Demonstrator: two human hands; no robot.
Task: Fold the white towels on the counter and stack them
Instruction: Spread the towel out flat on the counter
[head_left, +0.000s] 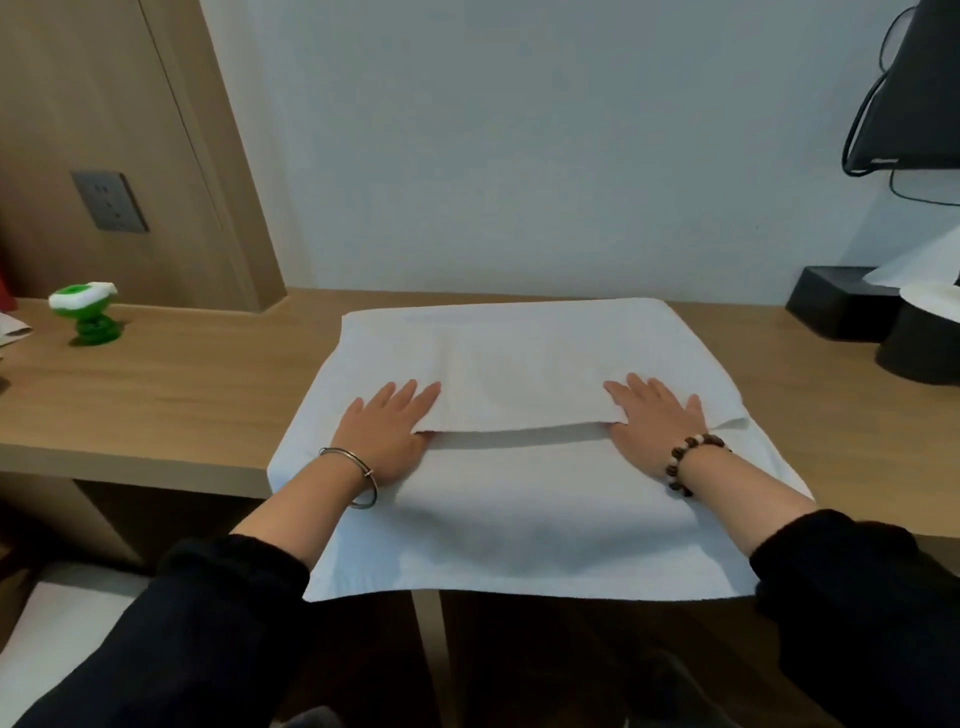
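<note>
The white towel lay spread across the wooden table, its far part doubled back toward the person so that a folded edge ran left to right, straight across in front of them. That edge was what mattered. The left hand sat at its left end and the right hand at its right end, each about as near to it as the other. Neither grip was closed on anything. The fingers were straight and spread, pressing flat on the cloth, while the thumbs were out of sight at the fold, so I could not tell whether they were tucked under it.

The near part of the towel ran toward the person and hung over the table's front edge. To my eye the next fold would have to be made across that same left-to-right line, with both hands working together.

The table was bare wood grain. A green and white toy stood well off to the left and black boxes off to the right, both clear of the towel. Behind was a pale wall, a wood panel with a socket, and a dark screen trailing cables.
</note>
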